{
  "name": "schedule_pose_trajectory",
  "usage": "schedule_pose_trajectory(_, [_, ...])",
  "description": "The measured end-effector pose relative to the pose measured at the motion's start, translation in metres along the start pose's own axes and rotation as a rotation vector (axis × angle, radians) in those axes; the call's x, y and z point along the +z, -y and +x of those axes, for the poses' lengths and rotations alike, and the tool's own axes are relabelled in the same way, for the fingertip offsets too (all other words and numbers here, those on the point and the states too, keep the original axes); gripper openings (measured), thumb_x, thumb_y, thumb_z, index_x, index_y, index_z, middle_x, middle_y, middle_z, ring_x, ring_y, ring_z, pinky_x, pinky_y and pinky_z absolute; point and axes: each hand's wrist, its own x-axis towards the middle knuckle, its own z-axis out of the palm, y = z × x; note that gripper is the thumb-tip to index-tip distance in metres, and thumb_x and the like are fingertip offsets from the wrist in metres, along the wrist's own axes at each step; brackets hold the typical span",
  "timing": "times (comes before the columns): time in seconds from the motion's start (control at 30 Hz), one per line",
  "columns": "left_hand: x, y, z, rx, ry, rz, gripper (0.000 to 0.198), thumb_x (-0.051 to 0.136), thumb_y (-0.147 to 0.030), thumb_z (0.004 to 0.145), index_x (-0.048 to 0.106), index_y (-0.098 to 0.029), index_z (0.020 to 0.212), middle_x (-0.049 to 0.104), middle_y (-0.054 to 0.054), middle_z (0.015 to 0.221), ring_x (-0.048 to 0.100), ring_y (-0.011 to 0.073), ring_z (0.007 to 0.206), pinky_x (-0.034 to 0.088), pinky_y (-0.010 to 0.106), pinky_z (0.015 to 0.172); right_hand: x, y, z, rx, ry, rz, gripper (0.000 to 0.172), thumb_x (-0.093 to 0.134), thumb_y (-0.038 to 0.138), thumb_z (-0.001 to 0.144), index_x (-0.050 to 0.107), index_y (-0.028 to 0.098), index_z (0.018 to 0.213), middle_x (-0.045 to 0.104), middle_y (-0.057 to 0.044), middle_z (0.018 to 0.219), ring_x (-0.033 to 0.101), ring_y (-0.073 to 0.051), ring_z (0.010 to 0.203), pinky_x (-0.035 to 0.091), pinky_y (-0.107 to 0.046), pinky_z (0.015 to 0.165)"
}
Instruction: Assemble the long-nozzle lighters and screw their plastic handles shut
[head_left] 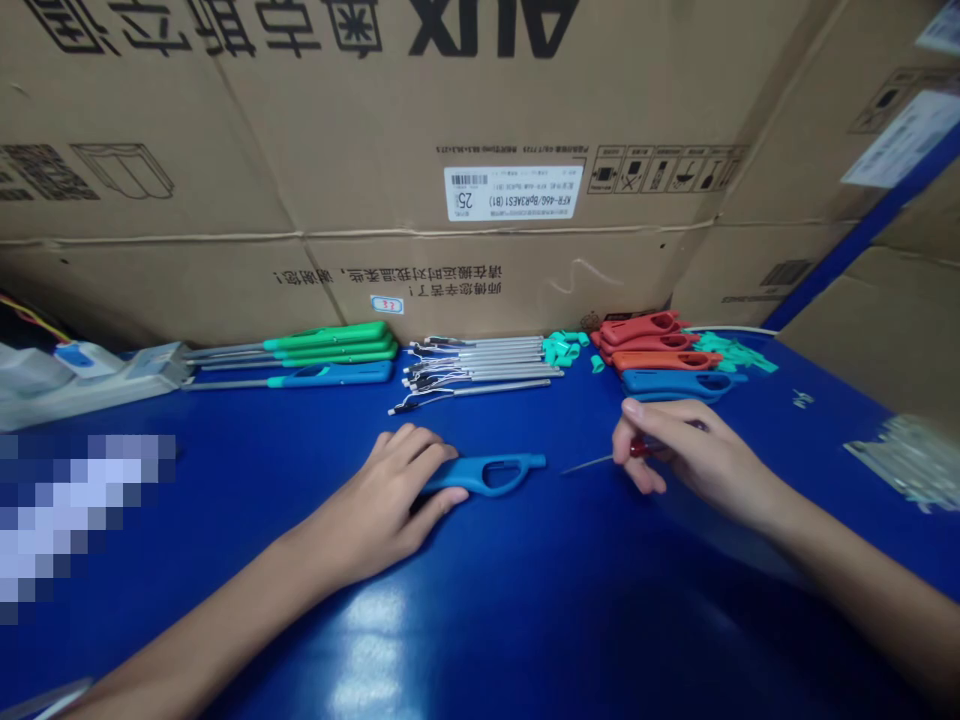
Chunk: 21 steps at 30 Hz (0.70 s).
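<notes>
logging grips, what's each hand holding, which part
Left hand: long blue plastic casing, by the end opposite its oval loop. Right hand: slim metal tool, by its red handle.

Upside-down "AUX" on cardboard (337, 120); white label (514, 193): "KFR-46G/BpR3AES1 (B1)", "25"

A blue plastic handle (466, 473) with an oval opening lies crosswise; a thin, red-handled metal tool (638, 448) points toward its tip, apart.
</notes>
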Motion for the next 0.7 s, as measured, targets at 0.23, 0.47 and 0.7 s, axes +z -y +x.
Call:
schedule_pose_trajectory(0.23, [-0.0054, 0.0008, 0.0005, -0.053, 0.063, -0.158, 0.026, 0.044, -0.044, 0.102, 0.056, -0.024, 0.113, 0.059, 0.006, 0.116, 0.053, 0.0238, 0.107, 0.042, 0.045, 0.098, 0.0032, -0.0013, -0.0011, -0.060, 0.017, 0.218, 0.042, 0.067, 0.052, 0.087, 0.070, 0.014, 0.069, 0.063, -0.006, 0.054, 0.056, -0.014, 0.049, 0.042, -0.024, 0.049])
schedule_pose_trajectory(0.47, [-0.0079, 0.0029, 0.0005, -0.029, 0.021, -0.252, 0.024, 0.046, -0.040, 0.102, 0.056, -0.021, 0.112, 0.059, 0.006, 0.113, 0.057, 0.0210, 0.102, 0.050, 0.035, 0.088, 0.0011, 0.0017, -0.0050, -0.165, -0.037, 0.287, 0.037, 0.067, 0.045, 0.088, 0.070, 0.015, 0.068, 0.062, -0.004, 0.052, 0.055, -0.014, 0.048, 0.041, -0.026, 0.049])
schedule_pose_trajectory(0.7, [-0.0075, 0.0002, 0.0010, 0.024, 0.009, -0.274, 0.022, 0.049, -0.037, 0.100, 0.057, -0.021, 0.114, 0.061, 0.006, 0.112, 0.058, 0.0210, 0.102, 0.051, 0.035, 0.088, 0.0014, -0.0011, -0.0060, -0.110, 0.075, 0.281, 0.038, 0.065, 0.048, 0.089, 0.070, 0.015, 0.071, 0.064, -0.005, 0.056, 0.056, -0.016, 0.052, 0.042, -0.027, 0.051])
